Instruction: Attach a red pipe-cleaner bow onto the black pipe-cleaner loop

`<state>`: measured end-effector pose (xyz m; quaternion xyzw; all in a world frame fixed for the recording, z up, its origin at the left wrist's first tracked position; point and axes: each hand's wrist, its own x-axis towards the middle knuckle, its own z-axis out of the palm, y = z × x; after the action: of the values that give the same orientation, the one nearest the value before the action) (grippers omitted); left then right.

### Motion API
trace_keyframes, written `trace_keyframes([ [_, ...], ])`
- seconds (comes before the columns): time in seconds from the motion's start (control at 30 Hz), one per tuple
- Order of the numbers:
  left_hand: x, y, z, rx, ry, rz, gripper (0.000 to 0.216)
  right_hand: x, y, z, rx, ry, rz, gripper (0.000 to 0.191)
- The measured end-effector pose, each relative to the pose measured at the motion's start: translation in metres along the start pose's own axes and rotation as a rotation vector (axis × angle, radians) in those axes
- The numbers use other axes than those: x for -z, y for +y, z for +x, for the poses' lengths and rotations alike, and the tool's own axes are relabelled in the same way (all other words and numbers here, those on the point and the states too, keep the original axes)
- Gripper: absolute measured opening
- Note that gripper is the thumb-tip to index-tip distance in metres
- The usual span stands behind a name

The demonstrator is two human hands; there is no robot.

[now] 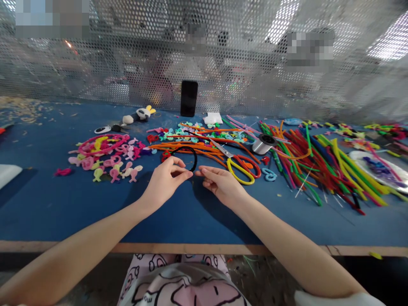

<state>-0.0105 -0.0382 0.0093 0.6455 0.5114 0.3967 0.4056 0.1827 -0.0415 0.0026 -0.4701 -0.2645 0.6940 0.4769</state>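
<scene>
My left hand (167, 180) is over the middle of the blue table, thumb and forefinger pinched on a black loop (195, 158). The loop arches up and away from the fingers; whether it is a pipe cleaner or a hair band I cannot tell. Close on its right, my right hand (221, 182) has thumb and forefinger pressed together, the other fingers curled. Anything in that pinch is too small to make out. Beyond the right hand lie scissors (240, 171) with yellow and red handles. Orange pipe cleaners (204, 149) and a red twisted piece (165, 156) lie behind the loop.
Pink and yellow twisted pieces (111, 163) are heaped at left. A wire spool (263, 145) and many coloured pipe cleaners (318, 161) lie right, near a white tray (357, 157). A phone (189, 98) leans against the perforated metal screen (143, 63), with people behind it.
</scene>
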Motion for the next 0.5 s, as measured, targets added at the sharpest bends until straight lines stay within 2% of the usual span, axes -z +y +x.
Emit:
trace_keyframes([
  [0.2,-0.0016,0.0003,0.0001,-0.006,0.093,-0.196,0.028,0.0002,-0.0026,0.0031,0.143,0.103,0.112,0.022],
  [0.5,-0.0044,0.0040,-0.0009,0.013,0.052,-0.263,0.021,-0.0042,-0.0087,-0.0014,0.093,0.222,0.214,0.018],
])
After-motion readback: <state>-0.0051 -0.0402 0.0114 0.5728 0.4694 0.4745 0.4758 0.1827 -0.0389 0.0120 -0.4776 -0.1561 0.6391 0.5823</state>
